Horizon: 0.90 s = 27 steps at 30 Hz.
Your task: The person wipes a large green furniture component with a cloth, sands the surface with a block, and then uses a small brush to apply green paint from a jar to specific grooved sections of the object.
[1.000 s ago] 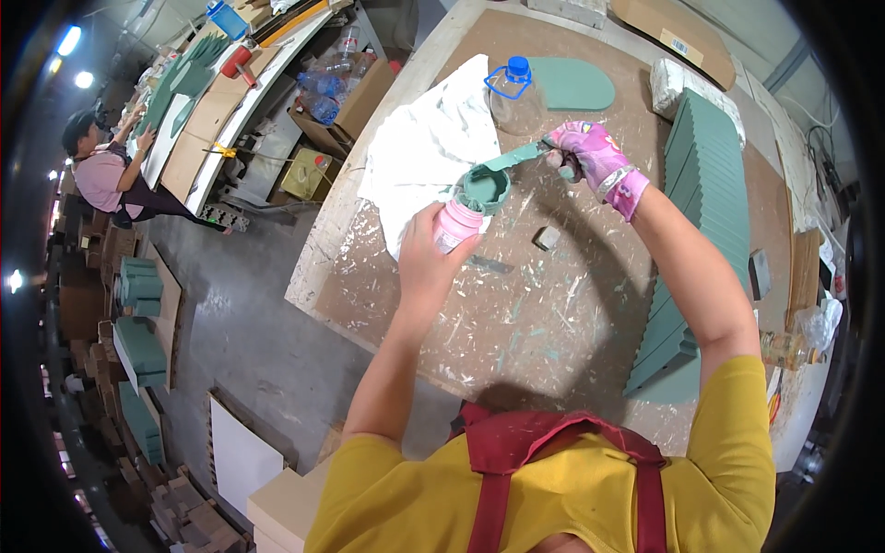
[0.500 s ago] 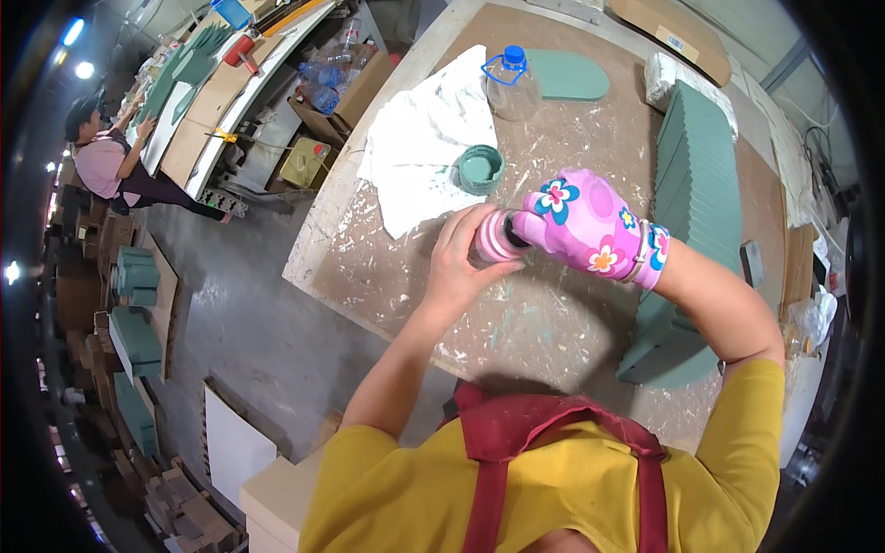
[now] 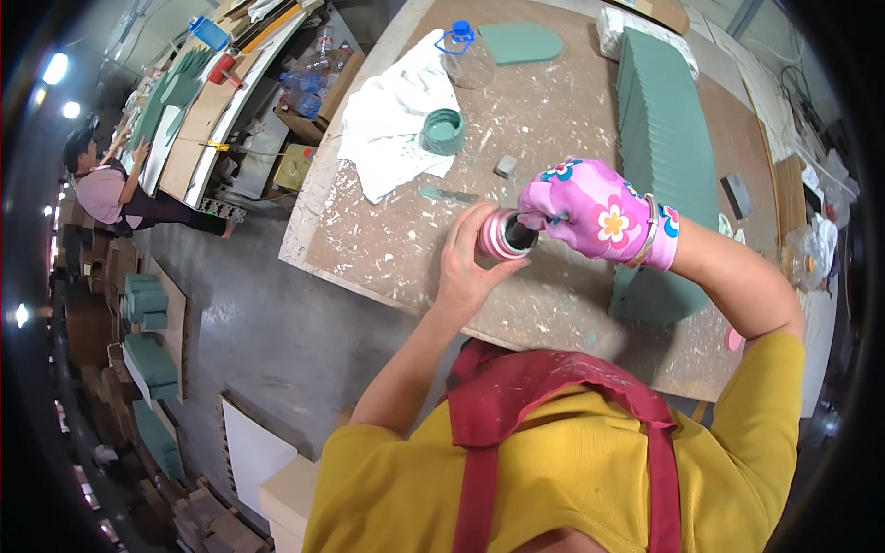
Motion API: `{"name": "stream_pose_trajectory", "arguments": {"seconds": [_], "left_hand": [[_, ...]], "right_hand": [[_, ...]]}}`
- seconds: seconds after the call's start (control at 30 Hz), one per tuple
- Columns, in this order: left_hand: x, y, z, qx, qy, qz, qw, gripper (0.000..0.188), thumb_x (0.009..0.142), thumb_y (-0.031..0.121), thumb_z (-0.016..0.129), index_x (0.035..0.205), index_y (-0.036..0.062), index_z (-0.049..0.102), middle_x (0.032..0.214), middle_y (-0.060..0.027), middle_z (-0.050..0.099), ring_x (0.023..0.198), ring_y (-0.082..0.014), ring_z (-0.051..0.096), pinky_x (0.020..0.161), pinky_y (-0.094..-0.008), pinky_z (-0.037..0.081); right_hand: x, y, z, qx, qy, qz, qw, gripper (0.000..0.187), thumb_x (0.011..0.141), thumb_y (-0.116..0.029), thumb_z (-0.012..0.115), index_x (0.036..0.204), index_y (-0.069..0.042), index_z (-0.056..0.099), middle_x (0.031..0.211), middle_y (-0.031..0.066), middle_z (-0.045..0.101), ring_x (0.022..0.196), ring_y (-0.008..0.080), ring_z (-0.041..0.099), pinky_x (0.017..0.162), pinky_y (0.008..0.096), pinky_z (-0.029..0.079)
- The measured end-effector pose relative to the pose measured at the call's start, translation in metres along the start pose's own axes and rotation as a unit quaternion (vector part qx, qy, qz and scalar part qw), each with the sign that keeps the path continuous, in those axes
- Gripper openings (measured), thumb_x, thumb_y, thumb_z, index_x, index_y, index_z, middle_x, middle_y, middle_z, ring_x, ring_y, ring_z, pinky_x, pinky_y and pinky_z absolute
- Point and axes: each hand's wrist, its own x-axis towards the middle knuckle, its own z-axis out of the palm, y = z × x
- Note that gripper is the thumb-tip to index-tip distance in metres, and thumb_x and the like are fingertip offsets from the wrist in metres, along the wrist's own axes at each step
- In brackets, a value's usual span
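Pink-and-white jar (image 3: pixel 493 236) sits in the grasp of a worker's bare left hand (image 3: pixel 466 263) at a paint-flecked table (image 3: pixel 562 115), its dark mouth facing the gloved right hand (image 3: pixel 590 212). The left fingers and thumb wrap around the jar's sides; the right hand is curled, fingertips at the rim, though whether they pinch anything cannot be told, as the flowered glove hides them. Whether the jar's base touches the table is likewise hidden. The step in hand looks to be work at the jar's mouth, with the left hand bracing and the right doing the finer part; a next move would seem to call for a firm left grip and for the gloved fingers to clear the rim without tipping the jar. Just beyond the left fingertips lies a flat scraper (image 3: pixel 449 194), one end green; farther beyond, a green-coated cup (image 3: pixel 443 146) stands at the edge of a white cloth (image 3: pixel 387 115), near a clear jug (image 3: pixel 471 71) with a blue cap. A small block (image 3: pixel 506 166) rests just beyond the space between the hands, and a long stack of green boards (image 3: pixel 659 129) runs beyond and to the right of the glove.
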Motion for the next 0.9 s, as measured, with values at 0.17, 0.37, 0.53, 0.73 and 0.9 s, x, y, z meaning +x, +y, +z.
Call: {"name": "stream_pose_trajectory", "arguments": {"seconds": [0.17, 0.37, 0.53, 0.73, 0.9], "left_hand": [[-0.019, 0.013, 0.025, -0.078, -0.025, -0.069, 0.994, 0.072, 0.059, 0.01, 0.085, 0.122, 0.0042, 0.05, 0.116, -0.0147, 0.056, 0.107, -0.0323, 0.056, 0.09, -0.0395, 0.046], [-0.039, 0.034, 0.05, -0.018, -0.07, -0.095, 0.993, 0.068, 0.063, 0.009, 0.083, 0.122, 0.0028, 0.05, 0.114, -0.0139, 0.056, 0.107, -0.0292, 0.056, 0.091, -0.0375, 0.045], [-0.066, 0.024, 0.082, 0.02, -0.11, -0.017, 0.994, 0.069, 0.063, 0.005, 0.082, 0.123, 0.0026, 0.049, 0.116, -0.0141, 0.054, 0.109, -0.0278, 0.055, 0.093, -0.0363, 0.043], [-0.098, 0.013, 0.105, -0.021, -0.084, -0.08, 0.993, 0.072, 0.061, 0.007, 0.083, 0.123, 0.0017, 0.048, 0.12, -0.0165, 0.054, 0.111, -0.0309, 0.055, 0.094, -0.0378, 0.044], [-0.101, 0.014, 0.106, -0.007, -0.089, -0.044, 0.995, 0.074, 0.061, 0.013, 0.084, 0.125, 0.0022, 0.048, 0.126, -0.0183, 0.053, 0.116, -0.0336, 0.053, 0.095, -0.0391, 0.045]], "right_hand": [[-0.032, -0.012, 0.013, -0.153, -0.031, -0.05, 0.986, 0.015, 0.069, -0.018, 0.064, 0.076, -0.011, 0.052, 0.067, 0.0081, 0.054, 0.062, 0.0287, 0.059, 0.058, 0.0406, 0.048], [-0.075, -0.014, 0.027, -0.17, 0.023, -0.053, 0.984, 0.012, 0.072, -0.017, 0.061, 0.074, -0.011, 0.052, 0.065, 0.0083, 0.055, 0.061, 0.0274, 0.059, 0.056, 0.0404, 0.047], [-0.124, -0.012, 0.041, 0.032, -0.035, 0.108, 0.993, 0.016, 0.068, -0.013, 0.065, 0.078, -0.008, 0.054, 0.065, 0.0114, 0.057, 0.065, 0.0321, 0.061, 0.06, 0.043, 0.048], [-0.134, -0.03, 0.054, -0.091, -0.036, 0.093, 0.991, 0.013, 0.071, -0.015, 0.063, 0.079, -0.009, 0.053, 0.064, 0.0105, 0.056, 0.061, 0.0309, 0.06, 0.055, 0.0408, 0.047], [-0.155, -0.026, 0.055, -0.006, -0.021, 0.126, 0.992, 0.012, 0.074, -0.013, 0.063, 0.08, -0.007, 0.054, 0.066, 0.0119, 0.056, 0.063, 0.033, 0.059, 0.057, 0.0414, 0.047]]}}
